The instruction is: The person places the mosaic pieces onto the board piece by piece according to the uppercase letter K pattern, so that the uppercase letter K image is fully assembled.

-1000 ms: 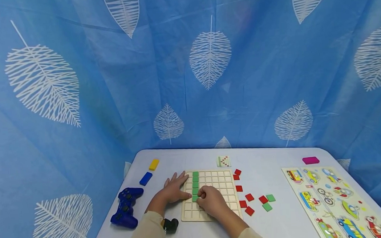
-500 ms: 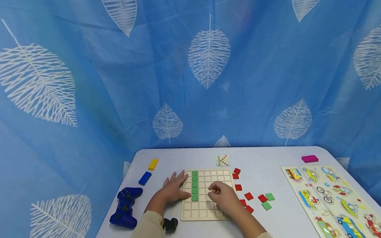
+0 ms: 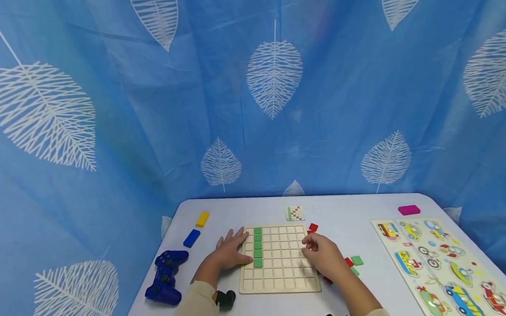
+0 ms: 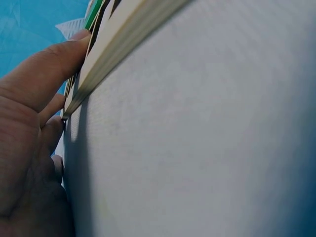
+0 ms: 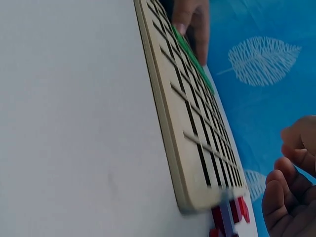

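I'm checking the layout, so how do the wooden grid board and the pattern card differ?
The wooden grid board is larger than the pattern card. Only green tiles show in the board, while the card shows green and red squares. The left hand touches the board; no hand touches the card. Both show a grid with green toward the left.

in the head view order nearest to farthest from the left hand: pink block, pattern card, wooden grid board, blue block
1. Wooden grid board: touching the left hand
2. Blue block: to the hand's left
3. Pattern card: beyond the board's far edge
4. Pink block: far over to the right
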`<state>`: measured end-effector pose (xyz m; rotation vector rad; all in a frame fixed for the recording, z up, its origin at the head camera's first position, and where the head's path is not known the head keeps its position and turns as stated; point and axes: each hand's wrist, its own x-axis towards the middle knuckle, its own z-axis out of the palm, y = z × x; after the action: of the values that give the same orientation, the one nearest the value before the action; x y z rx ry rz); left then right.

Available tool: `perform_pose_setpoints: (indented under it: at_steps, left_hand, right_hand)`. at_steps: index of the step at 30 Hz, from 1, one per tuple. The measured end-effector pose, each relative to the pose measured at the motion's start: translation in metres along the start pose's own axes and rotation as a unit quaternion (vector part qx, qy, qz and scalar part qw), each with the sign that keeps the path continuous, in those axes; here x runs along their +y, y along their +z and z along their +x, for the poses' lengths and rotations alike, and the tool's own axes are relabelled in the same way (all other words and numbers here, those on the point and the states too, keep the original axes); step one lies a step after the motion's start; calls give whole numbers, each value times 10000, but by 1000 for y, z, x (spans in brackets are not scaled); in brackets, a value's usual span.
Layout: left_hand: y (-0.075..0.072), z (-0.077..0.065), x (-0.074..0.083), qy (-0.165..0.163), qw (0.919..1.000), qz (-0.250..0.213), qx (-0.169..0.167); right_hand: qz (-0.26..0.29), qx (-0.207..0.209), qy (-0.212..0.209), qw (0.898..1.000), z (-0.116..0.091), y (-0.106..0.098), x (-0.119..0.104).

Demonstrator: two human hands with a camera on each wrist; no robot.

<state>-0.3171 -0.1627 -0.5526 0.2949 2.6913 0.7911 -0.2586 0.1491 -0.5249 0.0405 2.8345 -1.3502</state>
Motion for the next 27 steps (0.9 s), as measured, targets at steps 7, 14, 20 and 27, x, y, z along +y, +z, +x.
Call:
perform_pose_setpoints:
  at_steps: [7, 14, 20, 27]
  left_hand:
    - [2, -2, 1, -48, 10000, -18, 40]
    - [4, -3, 1, 69, 9999, -115, 73]
    - [4, -3, 1, 47, 9999, -149, -10]
    - [2, -4, 2, 65, 9998, -159, 22]
  right_hand:
    - [-181, 101, 399, 9990, -2, -23, 23]
    - [-369, 144, 507, 9979, -7, -45, 45]
    - [-493, 5, 563, 9972, -10, -64, 68]
    - [-356, -89, 961, 9947, -14, -84, 87]
